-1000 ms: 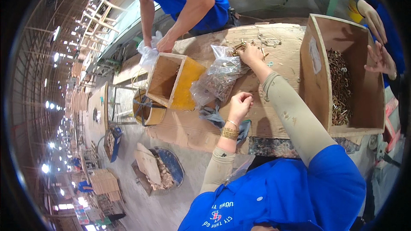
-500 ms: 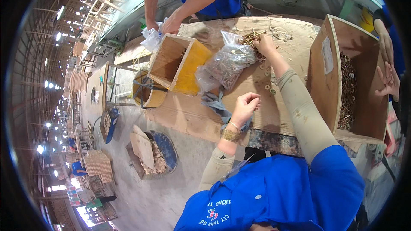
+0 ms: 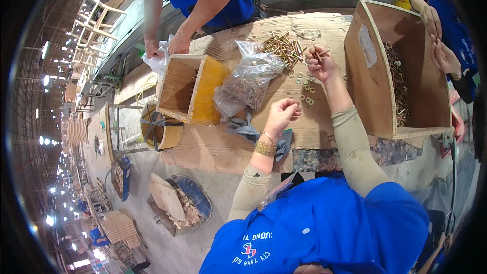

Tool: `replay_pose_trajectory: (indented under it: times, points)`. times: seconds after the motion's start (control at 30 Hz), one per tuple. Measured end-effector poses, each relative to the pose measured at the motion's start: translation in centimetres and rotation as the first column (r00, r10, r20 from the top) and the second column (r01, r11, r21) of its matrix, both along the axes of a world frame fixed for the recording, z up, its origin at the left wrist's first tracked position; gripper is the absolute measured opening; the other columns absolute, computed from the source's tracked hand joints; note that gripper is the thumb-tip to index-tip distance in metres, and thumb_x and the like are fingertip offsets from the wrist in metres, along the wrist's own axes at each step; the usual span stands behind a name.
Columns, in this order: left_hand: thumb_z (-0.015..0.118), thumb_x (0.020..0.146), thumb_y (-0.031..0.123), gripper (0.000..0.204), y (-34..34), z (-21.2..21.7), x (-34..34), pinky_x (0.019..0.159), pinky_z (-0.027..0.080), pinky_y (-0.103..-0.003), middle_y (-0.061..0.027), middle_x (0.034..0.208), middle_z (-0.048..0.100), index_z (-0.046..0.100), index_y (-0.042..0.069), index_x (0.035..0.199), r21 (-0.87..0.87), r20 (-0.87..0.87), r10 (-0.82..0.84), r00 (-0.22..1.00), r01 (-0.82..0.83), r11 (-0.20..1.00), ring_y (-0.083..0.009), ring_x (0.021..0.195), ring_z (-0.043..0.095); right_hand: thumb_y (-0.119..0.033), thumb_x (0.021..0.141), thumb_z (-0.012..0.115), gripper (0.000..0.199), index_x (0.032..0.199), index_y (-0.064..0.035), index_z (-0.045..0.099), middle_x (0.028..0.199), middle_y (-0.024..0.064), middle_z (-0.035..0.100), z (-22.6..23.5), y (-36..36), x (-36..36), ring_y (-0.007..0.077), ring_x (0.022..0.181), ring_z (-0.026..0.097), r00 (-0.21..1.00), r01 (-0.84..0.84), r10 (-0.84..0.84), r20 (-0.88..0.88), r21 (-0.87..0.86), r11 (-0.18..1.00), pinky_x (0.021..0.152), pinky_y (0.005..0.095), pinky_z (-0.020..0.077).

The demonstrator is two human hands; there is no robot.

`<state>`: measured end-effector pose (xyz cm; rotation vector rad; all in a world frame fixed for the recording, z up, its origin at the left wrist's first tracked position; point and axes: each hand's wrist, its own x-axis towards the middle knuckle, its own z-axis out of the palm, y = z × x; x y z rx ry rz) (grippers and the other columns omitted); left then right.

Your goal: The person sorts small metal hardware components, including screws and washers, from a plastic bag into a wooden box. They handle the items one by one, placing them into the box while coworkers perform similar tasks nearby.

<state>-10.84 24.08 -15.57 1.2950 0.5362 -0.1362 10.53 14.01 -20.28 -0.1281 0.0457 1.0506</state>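
My right hand (image 3: 321,64) is raised just right of a loose pile of brass-coloured bolts (image 3: 282,49), its fingers curled round a few bolts. Below and to the left, my left hand (image 3: 282,117) hovers over the table with fingertips pinched together; whatever is in them, if anything, is too small to see. Small round washers (image 3: 306,83) lie scattered on the board between my two hands. Left of the pile, a clear plastic bag (image 3: 252,82) full of metal fasteners rests on the table. A grey-blue cloth or glove (image 3: 244,130) lies beside my left wrist.
On the right stands a large wooden bin (image 3: 378,78) holding bolts and washers; a co-worker's hands (image 3: 440,45) are at its far side. A yellow-sided wooden box (image 3: 207,89) sits left of the bag. Across the table another person handles a white plastic bag (image 3: 158,58).
My right hand has lifted off the bolt pile and come back to its right, now with bolts in it. The pile and the washers show more fully. My left hand remains pinched.
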Motion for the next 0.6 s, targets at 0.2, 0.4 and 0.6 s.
replay_pose_trajectory:
  times: [0.2,0.4,0.6]
  points:
    - [0.056,0.072,0.012,0.015,1.7,-4.4,6.5,0.062,0.048,-0.03,-0.0116,0.072,0.063,0.061,0.0,0.079,0.541,0.111,-0.122,0.986,0.043,0.84,-0.0201,0.067,0.062,-0.02,0.085,0.05,0.014,0.077,-0.0081,0.05,0.063,0.0037,0.051,2.6,-4.0,-6.4,0.0073,0.047,0.046,0.997,0.049,-0.073,-0.032,-0.484,0.874,0.034,0.016,0.0377]
    - [0.061,0.068,0.017,0.025,-1.6,-3.0,13.1,0.077,0.046,-0.038,-0.0177,0.092,0.056,0.057,0.002,0.088,0.953,0.062,-0.148,0.987,-0.015,0.302,-0.0319,0.089,0.056,-0.018,0.084,0.054,0.009,0.081,-0.0123,0.048,0.062,-0.0006,0.052,3.2,-10.5,-15.3,0.0049,0.046,0.047,0.989,0.083,0.021,0.149,-0.655,0.751,0.034,0.0158,0.0382]
    - [0.06,0.062,0.013,0.014,0.0,-4.3,16.0,0.074,0.046,-0.038,-0.0128,0.082,0.059,0.06,0.011,0.076,0.948,-0.153,-0.521,0.84,0.273,0.161,-0.0303,0.085,0.056,-0.013,0.084,0.054,0.006,0.084,-0.0104,0.05,0.064,0.0005,0.053,4.0,-13.7,-21.4,0.0057,0.046,0.049,0.989,0.144,-0.079,0.121,-0.76,0.634,0.036,0.018,0.0393]
